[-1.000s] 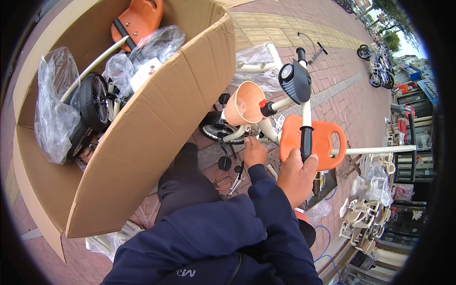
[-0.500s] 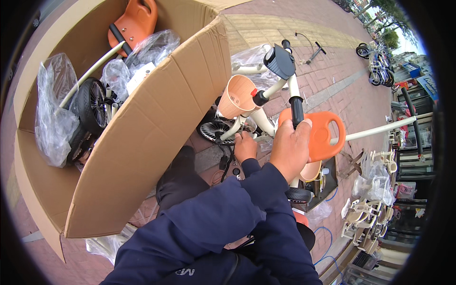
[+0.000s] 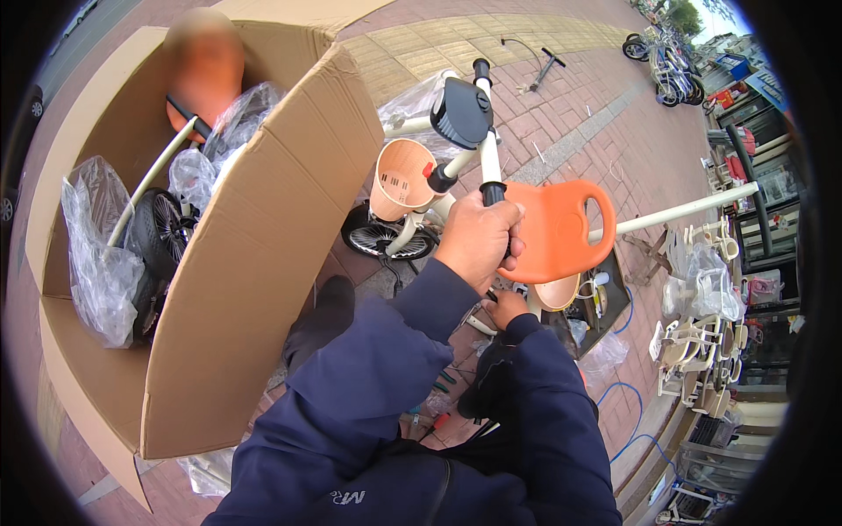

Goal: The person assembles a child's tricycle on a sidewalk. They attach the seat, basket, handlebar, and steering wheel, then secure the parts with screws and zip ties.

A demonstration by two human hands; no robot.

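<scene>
My left hand [image 3: 481, 241] is closed around a black handlebar grip [image 3: 494, 192] of a cream-coloured small bike. Below it, my right hand [image 3: 508, 309] has its fingers closed at a short black piece, mostly hidden. An orange plastic seat [image 3: 561, 230] with a handle hole is just right of my left hand. A dark grey plate [image 3: 462, 114] sits on the handlebar. The peach basket [image 3: 403, 180] hangs at the front, above a spoked wheel [image 3: 386, 235].
A large open carton [image 3: 254, 254] on the left holds bagged bike parts and another wheel [image 3: 162, 232]. A floor pump [image 3: 547, 68] lies on the paving. At right are a parts tray [image 3: 605, 311], a blue hose [image 3: 633, 412] and stacked cream parts [image 3: 702, 346].
My right hand has moved right, from beside the front wheel to below the left hand, so my arms are no longer crossed. My left hand stays on the grip. The view has shifted.
</scene>
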